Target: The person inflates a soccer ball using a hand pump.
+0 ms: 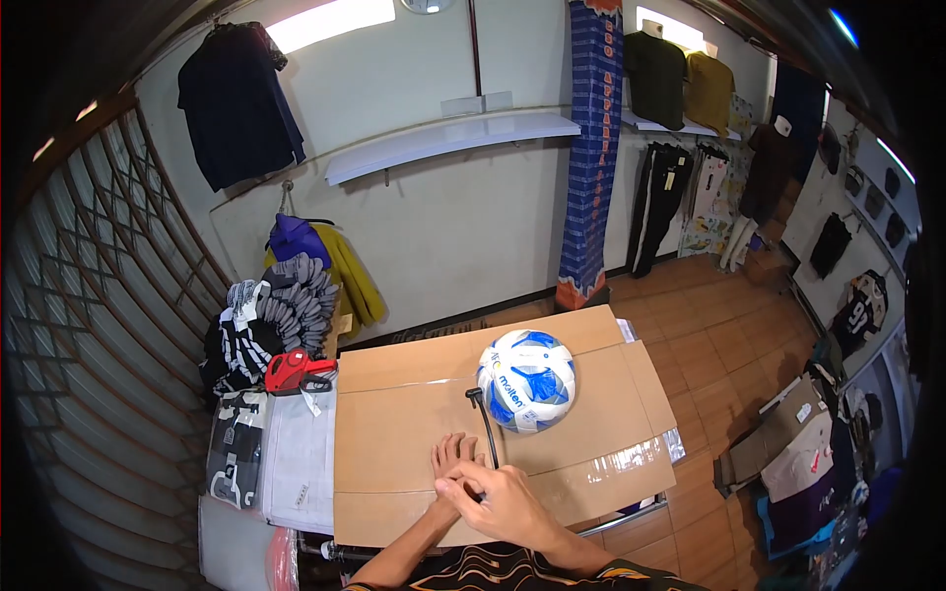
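Right hand (pixel 503 497) curled nearly closed, fingers pinching the near end of a black ball pump (pixel 483 428). Left hand (pixel 451 458) flat and open, fingers spread, palm down on the cardboard sheet (pixel 394 433) just beside the pump. Pump lying on the cardboard, long axis running away from the body, T-handle at the far end pointing toward the wall. Blue-and-white Molten football (pixel 527 381) resting just right of the pump's far end.

A flattened cardboard sheet (pixel 414 433) carries a football (pixel 527 380) and black pump (pixel 485 426).
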A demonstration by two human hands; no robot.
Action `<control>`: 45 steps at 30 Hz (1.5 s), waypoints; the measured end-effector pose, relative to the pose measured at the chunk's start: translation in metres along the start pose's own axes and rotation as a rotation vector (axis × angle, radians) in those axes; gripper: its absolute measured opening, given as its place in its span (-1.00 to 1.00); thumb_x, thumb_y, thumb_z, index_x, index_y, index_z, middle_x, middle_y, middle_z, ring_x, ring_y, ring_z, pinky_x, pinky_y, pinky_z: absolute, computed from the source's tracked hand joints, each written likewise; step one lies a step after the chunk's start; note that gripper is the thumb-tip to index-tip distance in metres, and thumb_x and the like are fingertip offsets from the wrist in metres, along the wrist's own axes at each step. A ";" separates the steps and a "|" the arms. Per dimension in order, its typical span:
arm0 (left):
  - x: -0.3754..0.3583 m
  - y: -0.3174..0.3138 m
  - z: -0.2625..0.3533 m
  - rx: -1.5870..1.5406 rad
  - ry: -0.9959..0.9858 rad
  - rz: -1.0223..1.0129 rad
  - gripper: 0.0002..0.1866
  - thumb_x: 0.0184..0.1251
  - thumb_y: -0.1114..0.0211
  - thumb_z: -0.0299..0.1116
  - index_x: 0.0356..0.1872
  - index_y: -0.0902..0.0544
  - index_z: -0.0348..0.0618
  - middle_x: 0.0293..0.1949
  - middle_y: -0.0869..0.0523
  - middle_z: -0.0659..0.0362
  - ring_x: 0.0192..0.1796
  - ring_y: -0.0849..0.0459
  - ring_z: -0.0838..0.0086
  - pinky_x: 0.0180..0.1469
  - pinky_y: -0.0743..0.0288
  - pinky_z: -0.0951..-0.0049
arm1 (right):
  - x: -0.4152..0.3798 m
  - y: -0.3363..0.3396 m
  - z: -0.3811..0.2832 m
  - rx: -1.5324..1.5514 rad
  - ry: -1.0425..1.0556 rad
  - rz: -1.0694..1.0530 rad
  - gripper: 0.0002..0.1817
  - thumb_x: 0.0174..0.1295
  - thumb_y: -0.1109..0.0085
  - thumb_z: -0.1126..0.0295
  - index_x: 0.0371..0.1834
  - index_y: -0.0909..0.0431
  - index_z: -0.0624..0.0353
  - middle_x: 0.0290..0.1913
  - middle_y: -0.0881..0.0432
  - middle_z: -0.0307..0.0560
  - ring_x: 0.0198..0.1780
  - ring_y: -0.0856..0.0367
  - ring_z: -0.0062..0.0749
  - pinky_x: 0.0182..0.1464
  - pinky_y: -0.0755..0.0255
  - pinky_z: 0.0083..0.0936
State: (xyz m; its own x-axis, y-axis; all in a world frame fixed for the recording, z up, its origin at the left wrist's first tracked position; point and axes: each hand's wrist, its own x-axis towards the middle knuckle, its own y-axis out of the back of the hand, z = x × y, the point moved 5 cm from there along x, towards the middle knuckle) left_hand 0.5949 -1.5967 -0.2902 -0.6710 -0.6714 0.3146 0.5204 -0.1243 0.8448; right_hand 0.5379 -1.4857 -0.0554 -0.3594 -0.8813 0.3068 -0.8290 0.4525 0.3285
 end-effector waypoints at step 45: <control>-0.005 -0.014 -0.015 -0.065 -0.041 0.016 -0.38 0.29 -0.32 -0.08 0.37 -0.53 -0.02 0.42 -0.40 0.01 0.56 -0.19 0.01 0.52 -0.01 -0.30 | 0.005 -0.042 0.096 -0.153 -0.127 0.074 -0.72 0.38 -0.35 0.26 -0.30 -0.66 0.30 -0.63 -0.58 0.18 -0.65 -0.58 -0.05 -0.50 -0.42 -0.25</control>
State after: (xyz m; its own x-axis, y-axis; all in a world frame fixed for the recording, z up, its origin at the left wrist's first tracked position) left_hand 0.5985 -1.6024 -0.3101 -0.6827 -0.6434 0.3463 0.5634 -0.1617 0.8102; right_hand 0.5303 -1.5219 -0.1533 -0.4760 -0.8507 0.2230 -0.7273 0.5234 0.4439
